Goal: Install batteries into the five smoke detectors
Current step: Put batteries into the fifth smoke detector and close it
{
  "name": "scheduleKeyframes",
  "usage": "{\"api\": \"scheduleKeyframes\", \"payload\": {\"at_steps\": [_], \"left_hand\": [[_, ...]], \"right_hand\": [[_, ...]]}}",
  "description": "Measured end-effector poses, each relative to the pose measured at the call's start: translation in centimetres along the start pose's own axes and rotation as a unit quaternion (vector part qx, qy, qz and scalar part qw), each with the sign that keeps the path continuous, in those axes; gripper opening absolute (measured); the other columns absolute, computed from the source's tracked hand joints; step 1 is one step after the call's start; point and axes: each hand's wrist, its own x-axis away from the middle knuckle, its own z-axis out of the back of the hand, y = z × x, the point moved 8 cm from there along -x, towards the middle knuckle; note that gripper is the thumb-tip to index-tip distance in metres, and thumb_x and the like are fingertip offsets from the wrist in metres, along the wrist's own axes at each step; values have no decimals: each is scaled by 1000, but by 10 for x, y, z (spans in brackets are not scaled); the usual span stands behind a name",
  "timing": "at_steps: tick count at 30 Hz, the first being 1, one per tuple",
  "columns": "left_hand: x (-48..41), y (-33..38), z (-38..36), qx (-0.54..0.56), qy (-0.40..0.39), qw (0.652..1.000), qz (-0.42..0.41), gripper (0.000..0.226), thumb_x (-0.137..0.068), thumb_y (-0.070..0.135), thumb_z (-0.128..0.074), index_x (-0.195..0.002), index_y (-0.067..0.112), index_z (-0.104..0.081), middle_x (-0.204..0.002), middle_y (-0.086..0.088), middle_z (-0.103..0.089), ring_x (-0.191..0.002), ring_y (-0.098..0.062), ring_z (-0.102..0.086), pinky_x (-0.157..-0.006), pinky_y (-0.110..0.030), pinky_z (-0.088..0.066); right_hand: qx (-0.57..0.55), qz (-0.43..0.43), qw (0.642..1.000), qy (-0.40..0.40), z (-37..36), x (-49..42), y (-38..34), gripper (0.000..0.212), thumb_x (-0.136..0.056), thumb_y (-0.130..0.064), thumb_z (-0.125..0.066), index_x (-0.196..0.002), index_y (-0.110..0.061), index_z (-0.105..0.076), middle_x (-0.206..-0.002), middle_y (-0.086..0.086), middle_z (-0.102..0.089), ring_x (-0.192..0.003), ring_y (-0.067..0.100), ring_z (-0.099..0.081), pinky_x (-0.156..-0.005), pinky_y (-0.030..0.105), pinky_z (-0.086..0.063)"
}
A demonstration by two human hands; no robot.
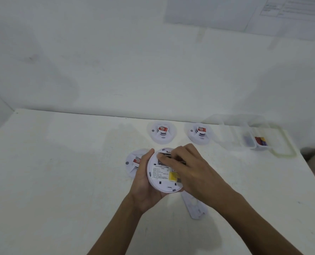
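Smoke detector (162, 182), turned back-up, is held just above the white table (61, 181), between both hands. Left hand (143, 183) cups its rim, grip curled round the edge. Right hand (191, 172) lies over the dark battery bay (163, 154), fingertips (162, 158) bent onto it; whether that grip pinches a battery I cannot tell. Brace the rim firmly, I judge, and press straight down so the battery seats flush.

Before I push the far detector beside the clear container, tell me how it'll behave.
The far detector sits flat on its wide round base, so it should slide, not tip or roll. Its white plastic shell looks rigid, probably light. The clear container is close, so a rightward push may bump it.
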Motion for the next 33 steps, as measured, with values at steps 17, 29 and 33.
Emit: {"api": "scheduleKeyframes", "payload": {"at_steps": [17, 29, 33], "left_hand": [[-14, -9, -4, 121, -49, 991, 25, 61, -99, 46, -16, -138, 10, -46, -137, -22, -48, -127, -35, -46, -109, -49, -32], [-4, 0, -2, 71, -14, 997, 33, 55, -95, 48, -43, -137, 13, -48, -137, -16, -51, -125, -32, -49, -108, -50, -34], [-3, -7, 0, 101, -47, 993, 48, 60, -99, 48, -24, -144, 10, -34, -145, -20, -38, -133, -36, -37, -112, -52, -24]], "right_hand": [[-245, -194, 947, 75, 16, 12, 11, 39, -95, -18, -48, -117, -49, -39, -105, -19, -53, -101, -3, -54, -82, 5, -45], [-248, -278, 905, 206, 18, 25, 22, 18, -86, -18, -67, -102, -24, -62, -91, -19, -62, -94, -7, -58, -75, 0, -44], [-234, -307, 891, 239, 15, 34, 26, 12, -83, -25, -70, -93, -22, -63, -84, -16, -65, -90, -2, -60, -70, 0, -44]]}}
